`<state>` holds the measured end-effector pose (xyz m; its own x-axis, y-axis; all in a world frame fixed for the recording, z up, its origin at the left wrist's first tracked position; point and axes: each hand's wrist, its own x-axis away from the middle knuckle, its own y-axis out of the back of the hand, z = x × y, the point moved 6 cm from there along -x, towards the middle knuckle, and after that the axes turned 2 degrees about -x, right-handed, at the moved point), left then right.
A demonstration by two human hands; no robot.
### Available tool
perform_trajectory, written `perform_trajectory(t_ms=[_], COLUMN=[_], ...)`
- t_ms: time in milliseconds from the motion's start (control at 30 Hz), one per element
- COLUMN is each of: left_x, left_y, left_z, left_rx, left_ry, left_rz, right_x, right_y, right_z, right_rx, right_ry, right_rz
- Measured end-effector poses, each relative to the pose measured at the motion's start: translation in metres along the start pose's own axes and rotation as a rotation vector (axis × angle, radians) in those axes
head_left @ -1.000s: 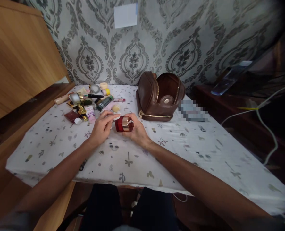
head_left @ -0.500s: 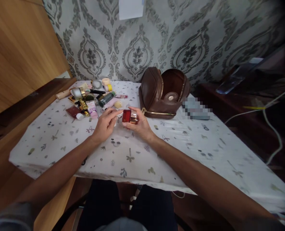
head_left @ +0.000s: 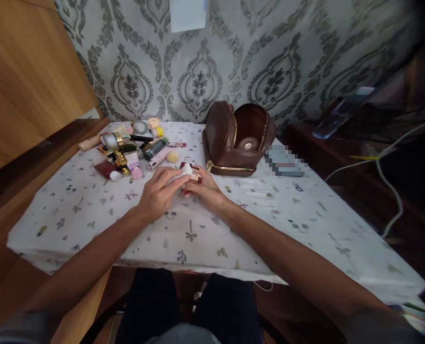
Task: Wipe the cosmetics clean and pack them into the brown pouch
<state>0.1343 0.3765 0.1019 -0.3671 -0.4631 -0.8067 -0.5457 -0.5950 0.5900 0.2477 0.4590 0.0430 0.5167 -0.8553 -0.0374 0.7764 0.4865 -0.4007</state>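
My right hand (head_left: 209, 191) is wrapped round a small red bottle with a shiny metallic cap, like a perfume bottle (head_left: 195, 178), above the middle of the table. My left hand (head_left: 158, 192) pinches a white tissue (head_left: 187, 169) and presses it against the bottle. Fingers and tissue cover much of the bottle's red body. Just beyond the left hand lie a pink tube (head_left: 157, 158) and a round yellowish item (head_left: 172, 156). A brown leather bag (head_left: 217, 138) stands unzipped behind the right hand.
Several cosmetics are heaped at the back left, among them a dark green tube (head_left: 155, 148), a dark red pouch-like item (head_left: 106, 168) and a gold-capped jar (head_left: 111, 141). A blurred grey object (head_left: 286, 161) lies right of the bag. White cables (head_left: 391, 191) hang beyond the table's right edge.
The bottle has turned in my right hand, so less of its red side shows. My left hand has brought the tissue over onto it. The view has shifted slightly.
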Motion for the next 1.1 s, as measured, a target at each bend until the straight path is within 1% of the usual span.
perform_trajectory(t_ms=[67, 133, 233, 300, 367, 467, 533, 600, 700, 800, 900, 1000, 1033, 1100], left_x=[0.0, -0.001, -0.001, 0.001, 0.005, 0.017, 0.025, 0.03, 0.032, 0.03, 0.032, 0.038, 0.038, 0.034], left_y=[0.0, 0.001, -0.001, -0.005, -0.01, -0.026, -0.036, -0.041, -0.046, -0.049, -0.047, -0.044, -0.043, -0.043], left_z=[-0.002, 0.0, 0.011, 0.022, 0.034, 0.049, 0.054, 0.056, 0.053, 0.046, 0.042, 0.042, 0.043, 0.042], left_rx=[0.027, 0.072, 0.14, 0.204, 0.322, 0.611, 0.806, 0.949, 1.069, 1.134, 1.152, 1.143, 1.132, 1.064], left_ry=[0.005, 0.069, 0.239, 0.364, 0.514, 0.82, 1.012, 1.165, 1.33, 1.41, 1.499, 1.58, 1.565, 1.414], left_rz=[0.006, -0.003, -0.019, -0.015, -0.005, 0.066, 0.094, 0.057, 0.015, 0.028, 0.016, -0.036, -0.012, 0.126], right_x=[-0.001, -0.001, 0.0, 0.002, 0.004, 0.006, 0.005, 0.003, 0.003, 0.006, 0.008, 0.009, 0.009, 0.011], right_y=[0.001, 0.0, -0.003, -0.005, -0.007, -0.01, -0.009, -0.007, -0.003, 0.004, 0.011, 0.015, 0.015, 0.011], right_z=[0.001, 0.004, 0.006, 0.008, 0.008, 0.01, 0.011, 0.014, 0.022, 0.031, 0.036, 0.041, 0.042, 0.043], right_rx=[-0.069, -0.165, -0.287, -0.31, -0.277, -0.153, -0.058, -0.003, 0.075, 0.275, 0.496, 0.694, 0.759, 0.874], right_ry=[-0.017, -0.036, -0.08, -0.095, -0.097, -0.055, -0.008, 0.037, 0.135, 0.227, 0.252, 0.29, 0.311, 0.336], right_rz=[-0.005, 0.011, 0.066, 0.099, 0.131, 0.16, 0.145, 0.106, 0.046, -0.06, -0.154, -0.173, -0.155, -0.078])
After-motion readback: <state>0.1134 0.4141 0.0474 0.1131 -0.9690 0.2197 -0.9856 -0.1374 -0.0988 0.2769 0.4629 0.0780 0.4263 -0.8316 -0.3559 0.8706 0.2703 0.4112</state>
